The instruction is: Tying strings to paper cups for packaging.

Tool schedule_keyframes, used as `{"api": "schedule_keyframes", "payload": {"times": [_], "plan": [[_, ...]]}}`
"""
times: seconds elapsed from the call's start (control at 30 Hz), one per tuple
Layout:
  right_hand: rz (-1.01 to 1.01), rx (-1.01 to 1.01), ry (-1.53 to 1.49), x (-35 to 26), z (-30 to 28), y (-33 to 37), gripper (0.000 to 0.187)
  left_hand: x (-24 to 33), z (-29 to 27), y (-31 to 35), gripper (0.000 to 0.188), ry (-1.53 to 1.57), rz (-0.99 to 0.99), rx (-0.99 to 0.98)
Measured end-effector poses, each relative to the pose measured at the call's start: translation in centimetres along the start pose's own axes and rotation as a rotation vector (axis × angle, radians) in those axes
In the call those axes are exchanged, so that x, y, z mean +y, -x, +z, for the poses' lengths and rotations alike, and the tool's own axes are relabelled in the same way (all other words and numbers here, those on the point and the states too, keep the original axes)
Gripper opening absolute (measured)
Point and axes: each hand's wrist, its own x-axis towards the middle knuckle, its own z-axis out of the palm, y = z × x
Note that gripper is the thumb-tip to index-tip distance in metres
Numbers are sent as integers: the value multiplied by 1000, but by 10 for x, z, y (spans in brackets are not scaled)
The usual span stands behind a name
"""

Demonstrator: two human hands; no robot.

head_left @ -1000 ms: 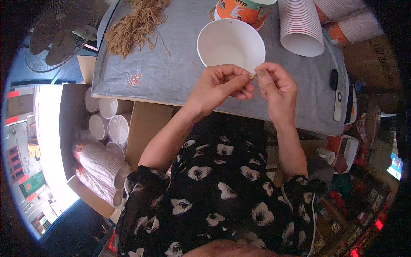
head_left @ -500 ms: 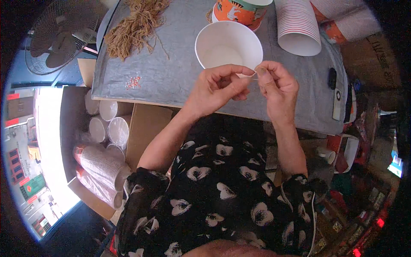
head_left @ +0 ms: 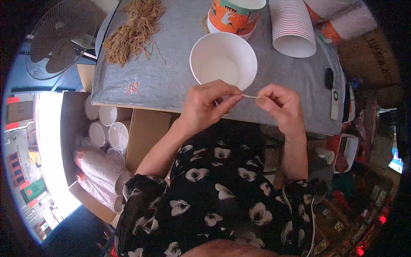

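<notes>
A short length of pale string (head_left: pixel 250 96) is stretched between my two hands, just in front of a white paper bucket (head_left: pixel 223 60). My left hand (head_left: pixel 209 105) pinches one end of it between thumb and forefinger. The other end is pinched by my right hand (head_left: pixel 284 108), its remaining fingers curled. The bucket's mouth is turned toward me, and its inside looks bare. Behind it stands an orange printed bucket (head_left: pixel 233 19) with a green rim, set in a white one. A bundle of brown twine (head_left: pixel 135 30) lies at the far left of the table.
Small red-and-white bits (head_left: pixel 132 88) lie on the grey table (head_left: pixel 167 88). A stack of white cups (head_left: pixel 294 30) rests at the far right, beside wrapped stacks (head_left: pixel 349 19). Lower left, a cardboard box (head_left: pixel 147 128) holds more wrapped cups (head_left: pixel 100 169). A fan (head_left: pixel 62 38) stands beyond.
Both hands have come slightly nearer to me and drawn apart, so more of the string shows between them. The table scene has shifted slightly in view.
</notes>
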Motion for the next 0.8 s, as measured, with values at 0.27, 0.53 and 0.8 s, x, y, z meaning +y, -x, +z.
{"api": "schedule_keyframes", "payload": {"times": [0.27, 0.53, 0.8], "plan": [[-317, 120, -563, 2, -12, 17, 14, -10, 2, 8, 12, -238, 77, 102], [-394, 158, -789, 16, -26, 10, 15, -10, 9, 11, 7, -405, -42, 16], [-296, 234, -819, 5, 13, -6, 20, 5, 65, 11, 36, 293, -50, 142]]}}
